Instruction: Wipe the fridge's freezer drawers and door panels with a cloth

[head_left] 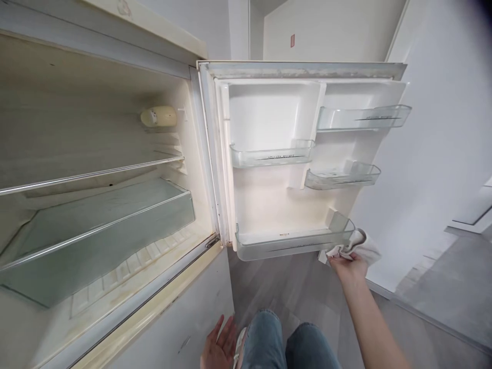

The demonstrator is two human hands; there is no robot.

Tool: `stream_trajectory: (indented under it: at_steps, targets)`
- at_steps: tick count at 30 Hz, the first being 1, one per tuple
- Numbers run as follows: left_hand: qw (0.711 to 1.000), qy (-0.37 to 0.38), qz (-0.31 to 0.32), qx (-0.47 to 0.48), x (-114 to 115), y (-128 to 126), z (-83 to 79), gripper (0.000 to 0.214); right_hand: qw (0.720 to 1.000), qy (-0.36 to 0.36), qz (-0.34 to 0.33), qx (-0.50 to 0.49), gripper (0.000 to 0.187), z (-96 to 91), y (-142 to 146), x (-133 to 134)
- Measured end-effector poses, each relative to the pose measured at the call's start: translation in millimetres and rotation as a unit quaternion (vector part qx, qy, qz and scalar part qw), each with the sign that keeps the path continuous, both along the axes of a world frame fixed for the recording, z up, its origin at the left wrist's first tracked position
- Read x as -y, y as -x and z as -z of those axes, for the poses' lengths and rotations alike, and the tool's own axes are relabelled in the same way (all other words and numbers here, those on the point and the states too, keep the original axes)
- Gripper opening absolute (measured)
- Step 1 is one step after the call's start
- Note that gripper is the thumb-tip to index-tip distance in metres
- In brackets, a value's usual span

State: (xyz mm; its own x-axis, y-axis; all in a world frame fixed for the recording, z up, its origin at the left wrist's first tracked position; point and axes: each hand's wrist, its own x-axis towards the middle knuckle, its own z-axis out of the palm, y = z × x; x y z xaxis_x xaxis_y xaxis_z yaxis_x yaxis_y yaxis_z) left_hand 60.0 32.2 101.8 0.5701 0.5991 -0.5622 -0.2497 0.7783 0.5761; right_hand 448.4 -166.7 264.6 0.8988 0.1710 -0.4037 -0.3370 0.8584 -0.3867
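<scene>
My right hand (351,266) is closed around a pale cloth (363,247), close to the lower free corner of the open fridge door (265,202). Just above and left of the cloth is the bottom door shelf (284,247), a clear bin. My left hand (221,346) holds nothing; its fingers are spread, palm up, low beside the fridge's lower front panel (192,312) and my knee.
The fridge compartment at left holds a glass shelf (96,171) and a clear drawer (115,246). More clear door bins (272,156) hang on the door. A white wall (423,154) stands at right, above grey flooring (277,292).
</scene>
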Motion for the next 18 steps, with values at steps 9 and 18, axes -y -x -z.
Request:
stream_trajectory:
  at_steps: [9, 18]
  targets:
    - [0.998, -0.015, -0.043, 0.039, 7.4, 19.3, -7.6, 0.047, 0.99, -0.029, -0.141, -0.004, 0.012, 16.8, 88.7, -58.6]
    - [0.996, 0.065, -0.024, 0.059, 11.2, 52.2, 6.7, 0.058, 0.948, -0.136, -0.284, -0.046, 0.014, 4.3, 176.9, -120.9]
